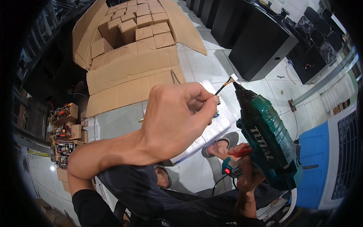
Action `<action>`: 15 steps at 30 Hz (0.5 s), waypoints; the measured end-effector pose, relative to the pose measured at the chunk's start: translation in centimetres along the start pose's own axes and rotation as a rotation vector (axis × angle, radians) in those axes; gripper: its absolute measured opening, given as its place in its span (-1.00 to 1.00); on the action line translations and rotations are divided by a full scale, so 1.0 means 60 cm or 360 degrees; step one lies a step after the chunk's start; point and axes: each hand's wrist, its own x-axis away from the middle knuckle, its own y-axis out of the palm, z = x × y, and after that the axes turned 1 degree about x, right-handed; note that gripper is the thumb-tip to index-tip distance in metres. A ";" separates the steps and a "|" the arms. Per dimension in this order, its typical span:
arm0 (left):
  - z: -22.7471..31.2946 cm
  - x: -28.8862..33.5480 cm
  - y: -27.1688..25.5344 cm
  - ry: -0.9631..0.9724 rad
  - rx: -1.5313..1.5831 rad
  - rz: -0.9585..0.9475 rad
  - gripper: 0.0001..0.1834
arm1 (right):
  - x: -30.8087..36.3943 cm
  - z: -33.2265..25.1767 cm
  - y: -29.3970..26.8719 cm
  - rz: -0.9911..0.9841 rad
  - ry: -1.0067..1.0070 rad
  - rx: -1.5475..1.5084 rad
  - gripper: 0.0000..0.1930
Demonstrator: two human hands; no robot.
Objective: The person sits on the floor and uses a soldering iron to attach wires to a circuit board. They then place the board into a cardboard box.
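Observation:
My left hand point(177, 121) is closed, pinching a thin dark cable point(219, 91) between thumb and forefinger. Several coloured wires fan out at the cable's end into a small white connector point(234, 77). My right hand point(249, 174) is wrapped round the handle of a teal hot glue gun point(266, 140), its fingers by the red trigger point(241, 152). The gun's black nozzle points up at the connector, very close to it; whether they touch I cannot tell. Beneath my left hand lies a white foam block point(223, 126), and small electronic parts on it are mostly hidden.
A large open cardboard carton point(132, 72) full of small brown boxes stands ahead. Black cabinets point(261, 47) line the far right. A blue and white appliance point(314, 162) is close on the right. Boxes of electronic parts point(64, 132) stand at left. My sandalled feet flank the foam.

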 end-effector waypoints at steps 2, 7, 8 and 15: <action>0.000 0.001 0.000 -0.0007 0.0006 0.0006 -0.83 | -0.001 -0.003 0.008 0.0072 0.0031 -0.0101 -0.75; 0.002 0.000 0.000 -0.0022 0.0027 0.0001 -0.82 | 0.009 0.011 -0.001 0.0091 -0.0053 0.0155 -0.74; 0.003 0.000 0.000 -0.0032 0.0039 -0.0003 -0.82 | 0.008 0.011 -0.001 0.0089 -0.0054 0.0147 -0.75; 0.011 0.001 -0.001 -0.0130 0.0117 -0.0031 -0.81 | 0.000 0.004 0.004 0.0073 -0.0042 -0.0079 -0.75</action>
